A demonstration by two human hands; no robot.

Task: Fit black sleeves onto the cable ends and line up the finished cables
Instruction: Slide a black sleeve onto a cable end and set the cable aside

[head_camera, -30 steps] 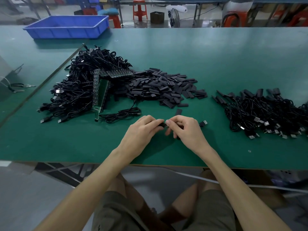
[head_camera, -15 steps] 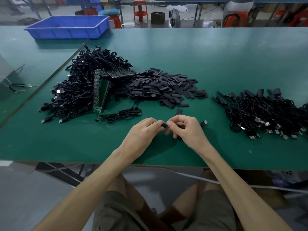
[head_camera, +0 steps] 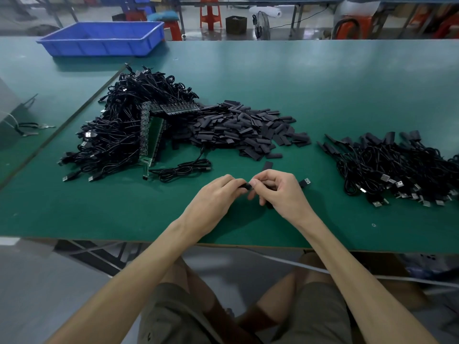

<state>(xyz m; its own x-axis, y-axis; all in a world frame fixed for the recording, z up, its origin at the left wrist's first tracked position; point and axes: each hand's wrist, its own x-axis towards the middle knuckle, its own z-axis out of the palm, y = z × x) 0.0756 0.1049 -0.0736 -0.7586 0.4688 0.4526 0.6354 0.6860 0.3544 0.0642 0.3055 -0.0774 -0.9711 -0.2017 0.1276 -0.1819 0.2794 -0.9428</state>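
My left hand [head_camera: 213, 199] and my right hand [head_camera: 279, 192] meet near the table's front edge and pinch a small black sleeve [head_camera: 244, 186] between their fingertips. The cable in my right hand is mostly hidden; its USB plug [head_camera: 305, 182] sticks out to the right of that hand. A pile of loose black sleeves [head_camera: 246, 130] lies behind my hands, and one single sleeve [head_camera: 267, 166] lies just beyond my right hand. A heap of unsleeved black cables [head_camera: 129, 130] fills the left side. Finished cables [head_camera: 397, 167] lie in a row on the right.
A coiled cable [head_camera: 183, 170] lies to the left of my hands. Green circuit-board strips [head_camera: 151, 137] lean on the left heap. A blue bin [head_camera: 104, 38] stands at the far left. The green table [head_camera: 323, 83] ends just below my wrists.
Both hands have stayed in place with only small finger movements on the sleeve. Nothing else on the table has moved.
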